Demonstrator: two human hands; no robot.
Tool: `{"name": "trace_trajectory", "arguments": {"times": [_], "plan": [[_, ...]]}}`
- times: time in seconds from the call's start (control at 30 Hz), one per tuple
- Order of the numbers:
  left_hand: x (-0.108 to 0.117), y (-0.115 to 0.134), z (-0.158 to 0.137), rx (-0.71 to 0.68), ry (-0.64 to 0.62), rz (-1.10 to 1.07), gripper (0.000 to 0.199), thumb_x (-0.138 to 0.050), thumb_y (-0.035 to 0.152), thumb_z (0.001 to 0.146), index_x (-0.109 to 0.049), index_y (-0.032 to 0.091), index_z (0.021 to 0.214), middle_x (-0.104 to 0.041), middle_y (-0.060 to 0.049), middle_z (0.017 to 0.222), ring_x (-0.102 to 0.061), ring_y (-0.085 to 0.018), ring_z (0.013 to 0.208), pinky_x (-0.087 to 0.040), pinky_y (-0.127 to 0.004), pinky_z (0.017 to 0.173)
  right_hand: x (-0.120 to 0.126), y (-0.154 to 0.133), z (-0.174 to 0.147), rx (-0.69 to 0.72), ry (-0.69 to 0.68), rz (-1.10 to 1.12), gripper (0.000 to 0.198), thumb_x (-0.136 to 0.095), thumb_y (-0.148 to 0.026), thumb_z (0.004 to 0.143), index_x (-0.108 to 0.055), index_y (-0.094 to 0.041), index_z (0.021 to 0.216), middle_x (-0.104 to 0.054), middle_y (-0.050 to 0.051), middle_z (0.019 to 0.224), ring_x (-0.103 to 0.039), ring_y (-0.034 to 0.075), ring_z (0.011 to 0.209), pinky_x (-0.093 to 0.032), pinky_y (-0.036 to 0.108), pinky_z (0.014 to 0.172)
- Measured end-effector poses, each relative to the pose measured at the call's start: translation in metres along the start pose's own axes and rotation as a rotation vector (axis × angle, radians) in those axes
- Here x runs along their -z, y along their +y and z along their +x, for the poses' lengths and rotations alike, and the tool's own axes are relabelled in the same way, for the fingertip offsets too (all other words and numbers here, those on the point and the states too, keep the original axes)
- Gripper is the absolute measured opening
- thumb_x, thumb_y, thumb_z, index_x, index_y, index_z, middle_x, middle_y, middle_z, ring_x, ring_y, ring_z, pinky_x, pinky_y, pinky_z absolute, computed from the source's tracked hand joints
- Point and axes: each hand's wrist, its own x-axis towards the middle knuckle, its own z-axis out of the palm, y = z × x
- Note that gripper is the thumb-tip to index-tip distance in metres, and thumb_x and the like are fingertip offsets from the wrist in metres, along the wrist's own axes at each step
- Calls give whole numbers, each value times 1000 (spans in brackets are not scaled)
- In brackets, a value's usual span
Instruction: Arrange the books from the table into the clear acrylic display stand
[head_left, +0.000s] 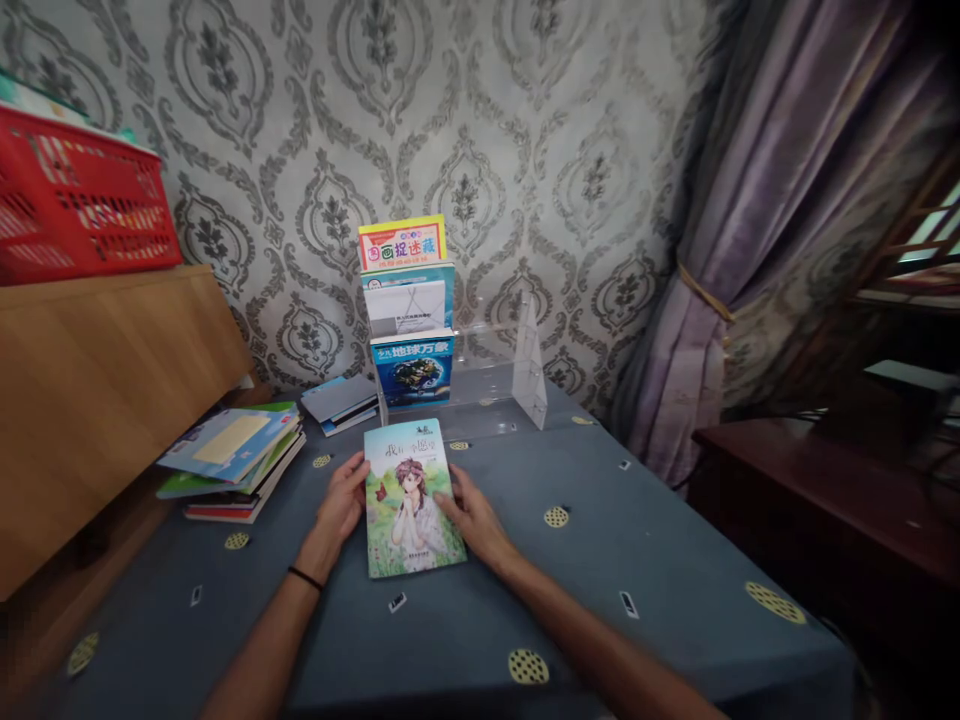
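A paperback book [415, 510] with a drawn figure and a butterfly on its green and pale blue cover is held between my two hands, front towards me. My left hand [345, 498] grips its left edge, and a black band circles that wrist. At the right edge, my right hand [472, 515] has its thumb on the cover and its fingers behind. Just beyond the book stands a clear acrylic rack [531, 365] with tiers. Its left side carries a blue book with a globe [414, 372], a white-covered book [409, 308] and a yellow-bordered book [403, 243].
Left on the blue patterned tablecloth [300, 610] lies a stack of books [232, 455]. A smaller pile [341, 402] sits beside the rack. A wooden cabinet [112, 390] bears a red basket [82, 200]. Purple curtains [750, 230] hang at right, near a dark red table [810, 490].
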Motion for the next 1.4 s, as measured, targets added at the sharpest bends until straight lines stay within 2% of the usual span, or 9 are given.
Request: {"name": "trace_trajectory", "arguments": {"times": [0.1, 0.2, 0.33, 0.5, 0.73, 0.87, 1.2, 1.3, 1.4], "plan": [[-5, 3, -6, 25, -45, 30, 53, -85, 37, 68, -64, 14, 112, -77, -11, 101, -74, -25, 90, -61, -35, 79, 2, 2, 4, -23, -14, 254, 45, -63, -60, 83, -62, -20, 103, -75, 6, 92, -70, 23, 79, -55, 35, 70], [-8, 6, -12, 58, -108, 76, 60, -85, 43, 68, -64, 14, 117, -76, -13, 105, -74, -27, 93, -60, -34, 78, 1, 3, 4, -64, 36, 341, 46, -70, -63, 76, -61, -21, 91, -73, 2, 80, -67, 21, 70, -51, 31, 64], [-4, 9, -19, 116, -211, 195, 70, -84, 47, 70, -60, 16, 128, -76, -13, 106, -74, -26, 89, -59, -31, 72, 2, 0, 2, -105, 60, 401, 45, -71, -63, 76, -61, -21, 89, -72, 1, 77, -66, 20, 69, -50, 31, 64], [6, 12, -18, 171, -321, 317, 79, -83, 49, 71, -52, 19, 138, -76, -11, 95, -73, -23, 76, -57, -28, 61, 6, -2, 3, -116, 69, 447, 45, -73, -63, 76, -61, -21, 87, -71, 1, 77, -65, 18, 67, -49, 30, 64], [9, 17, -14, 165, -317, 323, 72, -82, 48, 74, -54, 19, 134, -76, -9, 90, -72, -20, 70, -54, -22, 57, 9, -4, 10, -123, 19, 409, 49, -71, -67, 75, -62, -21, 91, -73, 2, 80, -67, 20, 70, -51, 32, 66], [9, 18, -16, 175, -320, 317, 72, -81, 47, 75, -54, 20, 135, -75, -9, 88, -72, -21, 71, -55, -25, 58, 10, -5, 9, -138, -7, 417, 47, -71, -65, 77, -64, -22, 94, -75, 2, 87, -68, 21, 73, -52, 33, 69], [1, 22, -17, 99, -336, 375, 63, -77, 48, 78, -59, 18, 130, -76, -10, 92, -71, -21, 72, -52, -23, 57, 20, -8, 7, -88, -28, 399, 43, -70, -61, 82, -65, -20, 96, -73, 2, 81, -67, 19, 71, -51, 31, 69], [-7, 32, -13, 19, -328, 413, 60, -77, 47, 78, -62, 17, 127, -76, -9, 87, -70, -21, 68, -51, -24, 56, 30, -16, 16, -27, -56, 352, 45, -69, -61, 82, -65, -20, 99, -74, 3, 82, -67, 19, 71, -51, 32, 69], [-17, 49, -4, -84, -330, 471, 56, -75, 45, 79, -62, 15, 124, -75, -7, 82, -70, -21, 69, -52, -25, 57, 40, -31, 30, 57, -86, 305, 44, -67, -59, 84, -65, -20, 104, -75, 5, 94, -69, 21, 80, -54, 35, 76]]}}
